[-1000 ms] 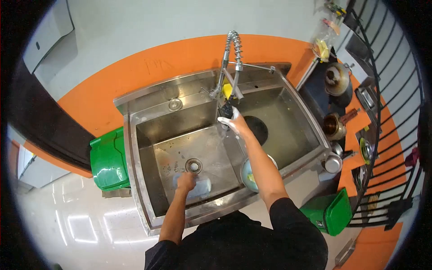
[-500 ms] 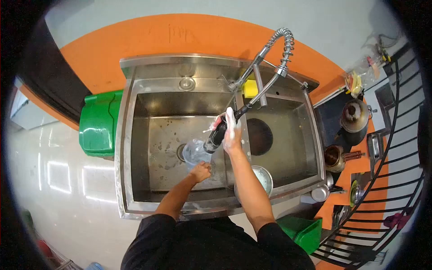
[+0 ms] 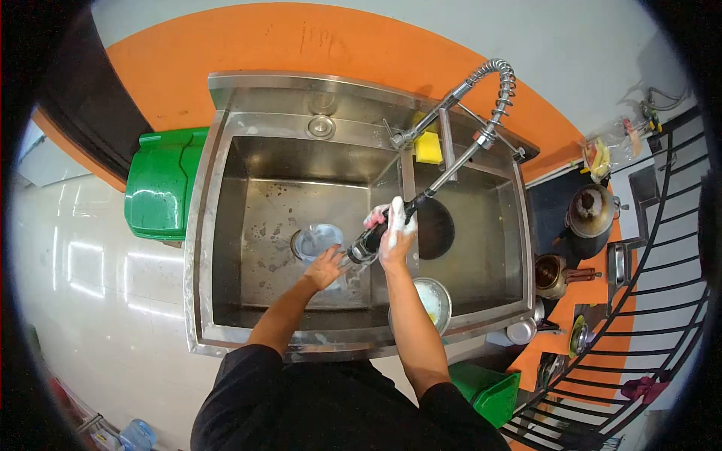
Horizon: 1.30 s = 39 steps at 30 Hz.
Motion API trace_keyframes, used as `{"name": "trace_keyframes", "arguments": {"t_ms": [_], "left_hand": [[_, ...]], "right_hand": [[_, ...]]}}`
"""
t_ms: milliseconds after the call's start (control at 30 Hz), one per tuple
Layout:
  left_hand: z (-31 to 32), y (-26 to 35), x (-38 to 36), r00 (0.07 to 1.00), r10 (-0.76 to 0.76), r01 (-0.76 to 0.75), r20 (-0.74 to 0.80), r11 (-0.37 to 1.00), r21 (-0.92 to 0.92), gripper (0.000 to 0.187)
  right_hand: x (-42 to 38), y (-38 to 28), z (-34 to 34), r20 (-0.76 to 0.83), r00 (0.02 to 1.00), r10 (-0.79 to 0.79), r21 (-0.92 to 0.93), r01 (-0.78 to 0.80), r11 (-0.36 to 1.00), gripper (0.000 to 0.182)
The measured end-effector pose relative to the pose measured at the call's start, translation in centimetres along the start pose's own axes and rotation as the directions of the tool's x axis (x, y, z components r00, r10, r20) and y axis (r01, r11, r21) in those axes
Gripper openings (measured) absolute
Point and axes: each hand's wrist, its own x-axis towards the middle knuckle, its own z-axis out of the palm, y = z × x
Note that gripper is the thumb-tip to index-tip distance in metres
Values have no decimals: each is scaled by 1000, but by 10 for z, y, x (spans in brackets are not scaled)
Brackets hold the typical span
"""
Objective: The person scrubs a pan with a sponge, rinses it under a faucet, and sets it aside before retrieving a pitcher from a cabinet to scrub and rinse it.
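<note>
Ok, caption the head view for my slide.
Left hand holds a clear container in the steel sink while the soapy right hand aims the sprayer.

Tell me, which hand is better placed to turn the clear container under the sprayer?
Probably the left hand: it already holds the container in the sink. The right hand grips the sprayer.

The right hand (image 3: 395,234) is hiding part of the sprayer (image 3: 370,242); the left hand (image 3: 325,267) is covering the container's (image 3: 316,240) near edge.
</note>
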Motion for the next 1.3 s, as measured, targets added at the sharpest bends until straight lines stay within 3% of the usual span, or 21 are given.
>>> {"name": "trace_keyframes", "arguments": {"t_ms": [67,133,200,267,367,433,533,633,733,767,833,967,1033,1067,1133,1167,1233,1267,1300], "left_hand": [[-6,-1,0,998,-6,3,64,999,52,30],[-6,-1,-5,992,-34,34,118,999,-2,24],[-2,-3,-12,983,-59,77,173,992,-96,24],[2,-2,-14,971,-76,121,227,974,-191,25],[7,6,-19,976,-88,125,198,976,-179,29],[10,10,-14,965,-243,255,103,959,-126,38],[4,16,-9,922,-353,371,161,923,-102,47],[28,8,-10,925,-379,376,22,906,-195,51],[-5,21,-14,877,-479,462,36,821,-336,52],[-2,24,-11,876,-481,464,36,819,-337,52],[6,33,-6,702,-708,586,-79,637,-501,46],[28,34,4,602,-793,605,-90,527,-597,46],[40,35,8,463,-876,636,-136,435,-637,51],[36,34,8,460,-877,636,-139,435,-637,51],[17,37,-1,615,-788,485,-25,404,-776,59],[7,41,-3,613,-790,491,-24,405,-772,59],[-8,51,-1,370,-925,502,-81,273,-821,57],[8,43,-1,368,-926,504,-82,272,-820,57],[47,27,-2,290,-946,579,142,56,-813,49]], "right_hand": [[2,-6,7,-59,995,-82,-139,73,988,33],[12,-28,11,34,999,36,-58,-34,998,30],[17,-51,20,155,985,79,-16,-77,997,33],[24,-52,22,181,981,72,33,-79,996,38],[22,-36,25,-18,996,90,-207,-92,974,48],[17,-11,12,-36,997,71,-175,-76,982,47],[7,-1,11,-115,984,133,-115,-147,982,49],[11,7,0,-70,994,-79,-108,72,992,47],[17,2,0,-161,976,-145,-129,125,984,46],[16,3,0,-115,980,-163,-114,150,982,46],[10,11,1,-112,984,-137,-107,125,986,45],[3,20,9,-115,990,-78,-51,72,996,45],[4,19,7,-123,988,-95,-25,92,995,45],[9,18,5,-119,988,-94,-23,92,995,45],[19,19,-6,-158,973,-170,-9,171,985,42],[22,18,-8,-174,972,-159,-43,154,987,41],[22,23,-11,-153,981,-123,-36,119,992,41],[21,24,-12,-129,987,-91,-35,87,996,41],[16,26,-10,-128,991,-48,-14,46,999,43]]}}
